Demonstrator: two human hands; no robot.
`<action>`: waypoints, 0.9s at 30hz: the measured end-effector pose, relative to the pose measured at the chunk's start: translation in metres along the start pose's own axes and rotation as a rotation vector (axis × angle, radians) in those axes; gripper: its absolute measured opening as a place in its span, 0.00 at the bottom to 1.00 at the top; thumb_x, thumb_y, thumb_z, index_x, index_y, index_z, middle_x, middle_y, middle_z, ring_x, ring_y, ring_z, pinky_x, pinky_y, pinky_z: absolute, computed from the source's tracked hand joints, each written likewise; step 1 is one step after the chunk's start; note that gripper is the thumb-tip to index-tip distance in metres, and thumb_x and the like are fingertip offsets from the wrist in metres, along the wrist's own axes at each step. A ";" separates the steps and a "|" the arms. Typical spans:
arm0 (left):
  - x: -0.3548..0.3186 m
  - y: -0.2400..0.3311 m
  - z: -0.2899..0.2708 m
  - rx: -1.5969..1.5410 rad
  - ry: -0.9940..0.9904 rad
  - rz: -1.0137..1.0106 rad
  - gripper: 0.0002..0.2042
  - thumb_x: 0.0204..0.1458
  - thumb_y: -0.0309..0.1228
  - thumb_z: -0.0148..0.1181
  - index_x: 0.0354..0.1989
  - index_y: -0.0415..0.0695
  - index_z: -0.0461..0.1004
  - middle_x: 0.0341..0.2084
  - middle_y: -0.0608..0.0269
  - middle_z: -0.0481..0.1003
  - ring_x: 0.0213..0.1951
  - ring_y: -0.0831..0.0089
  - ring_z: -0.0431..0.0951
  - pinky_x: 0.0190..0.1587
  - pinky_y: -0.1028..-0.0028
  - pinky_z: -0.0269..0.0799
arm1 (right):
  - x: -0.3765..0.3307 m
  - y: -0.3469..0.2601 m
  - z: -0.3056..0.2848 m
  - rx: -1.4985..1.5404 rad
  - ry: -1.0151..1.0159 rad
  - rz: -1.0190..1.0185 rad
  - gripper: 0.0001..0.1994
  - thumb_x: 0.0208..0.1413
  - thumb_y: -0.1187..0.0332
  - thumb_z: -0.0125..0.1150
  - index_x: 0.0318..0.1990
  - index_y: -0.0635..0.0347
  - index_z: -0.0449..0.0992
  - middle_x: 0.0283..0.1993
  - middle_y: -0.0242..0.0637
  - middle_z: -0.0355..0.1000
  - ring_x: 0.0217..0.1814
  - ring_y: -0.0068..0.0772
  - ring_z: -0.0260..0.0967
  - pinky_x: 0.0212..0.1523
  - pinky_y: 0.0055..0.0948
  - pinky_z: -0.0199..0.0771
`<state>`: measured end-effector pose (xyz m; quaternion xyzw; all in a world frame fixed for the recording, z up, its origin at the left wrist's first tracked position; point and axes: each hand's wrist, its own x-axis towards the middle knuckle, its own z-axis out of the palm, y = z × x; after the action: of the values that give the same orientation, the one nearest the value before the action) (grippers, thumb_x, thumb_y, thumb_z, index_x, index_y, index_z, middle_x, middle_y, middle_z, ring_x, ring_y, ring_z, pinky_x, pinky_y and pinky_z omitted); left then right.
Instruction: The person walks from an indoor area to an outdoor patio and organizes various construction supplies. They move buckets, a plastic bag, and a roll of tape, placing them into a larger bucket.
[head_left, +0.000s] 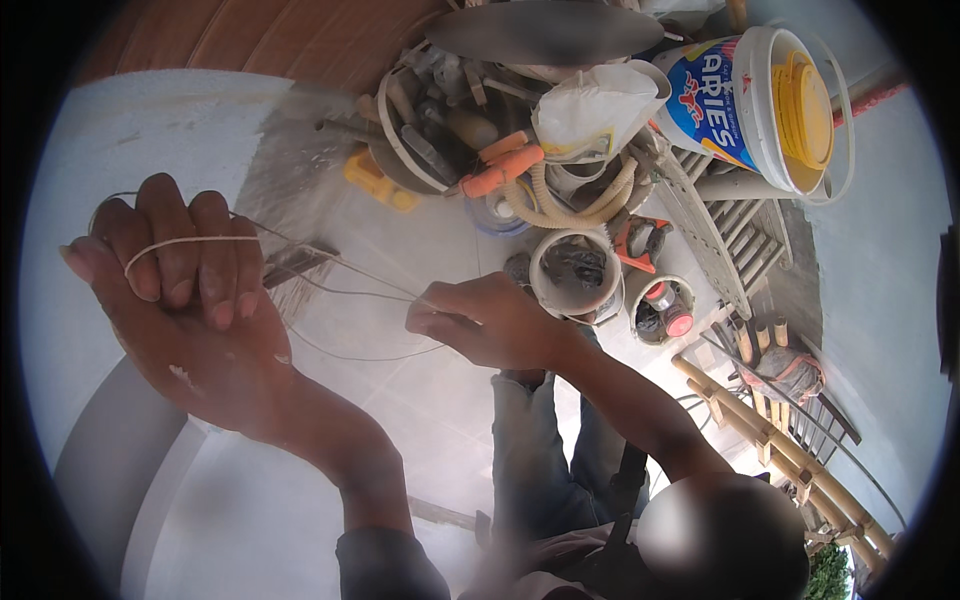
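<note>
Hands apart, thin pale string (205, 239) spanning them, left of an open, round, pale-grey bucket (580, 298) with dark contents. Left hand (205, 310) well left of bucket: palm toward wearer, fingers half curled, string looped across them; cannot tell if they grip it. Right hand (490, 320) just lower-left of bucket, thumb and fingertips pinched on string. Upper-left of bucket: yellow plastic container (380, 182). Upper-right: large white plastic tub (745, 80), blue label.
</note>
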<state>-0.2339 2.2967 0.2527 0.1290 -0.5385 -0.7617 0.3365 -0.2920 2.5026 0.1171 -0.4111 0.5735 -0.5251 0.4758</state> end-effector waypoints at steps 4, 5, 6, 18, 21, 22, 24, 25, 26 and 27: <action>-0.039 -0.013 -0.027 0.647 0.553 -0.236 0.20 0.71 0.43 0.51 0.25 0.48 0.61 0.18 0.75 0.54 0.18 0.87 0.48 0.17 0.82 0.42 | -0.067 0.016 -0.033 -0.205 0.218 -0.038 0.06 0.56 0.76 0.67 0.41 0.60 0.81 0.31 0.37 0.77 0.32 0.40 0.76 0.35 0.34 0.77; -0.052 -0.016 -0.032 0.703 0.569 -0.418 0.20 0.71 0.43 0.52 0.26 0.47 0.63 0.18 0.74 0.56 0.17 0.88 0.48 0.17 0.82 0.42 | -0.082 0.019 -0.043 -0.272 0.265 -0.056 0.06 0.55 0.78 0.67 0.40 0.60 0.81 0.30 0.36 0.75 0.33 0.40 0.74 0.39 0.34 0.77; -0.062 -0.022 -0.036 0.734 0.503 -0.577 0.20 0.70 0.43 0.53 0.26 0.46 0.64 0.18 0.74 0.58 0.17 0.88 0.48 0.17 0.82 0.41 | -0.094 0.022 -0.051 -0.349 0.282 -0.021 0.07 0.55 0.79 0.66 0.41 0.60 0.81 0.29 0.36 0.74 0.35 0.39 0.73 0.42 0.35 0.77; -0.257 -0.223 0.003 0.157 0.002 -1.078 0.31 0.64 0.33 0.57 0.73 0.43 0.54 0.68 0.56 0.61 0.52 0.72 0.64 0.51 0.71 0.59 | -0.061 -0.002 0.014 -0.021 0.339 -0.080 0.10 0.59 0.76 0.63 0.48 0.56 0.76 0.46 0.36 0.72 0.45 0.36 0.77 0.41 0.35 0.78; -0.308 -0.271 0.040 0.126 -0.069 -0.932 0.26 0.69 0.42 0.52 0.71 0.43 0.59 0.61 0.57 0.69 0.65 0.64 0.67 0.66 0.60 0.64 | -0.056 -0.006 0.051 0.096 0.131 0.042 0.06 0.61 0.72 0.63 0.44 0.56 0.76 0.43 0.35 0.69 0.43 0.32 0.74 0.36 0.32 0.77; -0.320 -0.277 0.038 0.031 -0.070 -0.916 0.23 0.70 0.44 0.49 0.66 0.42 0.63 0.56 0.58 0.71 0.60 0.66 0.69 0.62 0.62 0.67 | -0.056 -0.005 0.059 0.032 0.036 0.092 0.08 0.59 0.72 0.65 0.45 0.55 0.76 0.45 0.34 0.69 0.44 0.32 0.73 0.34 0.31 0.77; -0.339 -0.285 0.031 -0.508 0.105 -0.821 0.22 0.72 0.49 0.43 0.55 0.42 0.71 0.45 0.60 0.74 0.49 0.70 0.74 0.55 0.67 0.71 | -0.068 0.001 0.061 -0.068 0.186 0.049 0.11 0.58 0.71 0.66 0.47 0.56 0.76 0.49 0.35 0.70 0.45 0.31 0.74 0.36 0.29 0.79; -0.348 -0.284 0.028 -0.704 0.175 -0.790 0.22 0.72 0.50 0.41 0.50 0.43 0.71 0.40 0.62 0.73 0.44 0.72 0.73 0.51 0.68 0.71 | -0.075 0.007 0.058 -0.115 0.150 0.084 0.12 0.58 0.71 0.67 0.48 0.56 0.76 0.51 0.36 0.70 0.45 0.31 0.74 0.37 0.28 0.80; -0.355 -0.282 0.025 -0.761 0.301 -0.859 0.23 0.72 0.52 0.40 0.45 0.43 0.72 0.35 0.63 0.72 0.39 0.74 0.73 0.47 0.70 0.71 | -0.088 0.013 0.050 -0.210 0.283 0.053 0.13 0.59 0.67 0.67 0.49 0.56 0.76 0.51 0.37 0.71 0.45 0.33 0.75 0.41 0.27 0.81; -0.363 -0.273 0.024 -0.717 0.403 -0.943 0.23 0.72 0.53 0.40 0.41 0.45 0.70 0.31 0.65 0.68 0.35 0.75 0.69 0.43 0.71 0.68 | -0.103 0.024 0.039 -0.255 0.335 0.060 0.15 0.59 0.66 0.67 0.51 0.57 0.76 0.53 0.37 0.71 0.45 0.33 0.76 0.43 0.28 0.81</action>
<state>-0.0810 2.6036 -0.0462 0.3729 -0.0603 -0.9224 0.0812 -0.2319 2.5971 0.1056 -0.3576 0.7183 -0.4951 0.3333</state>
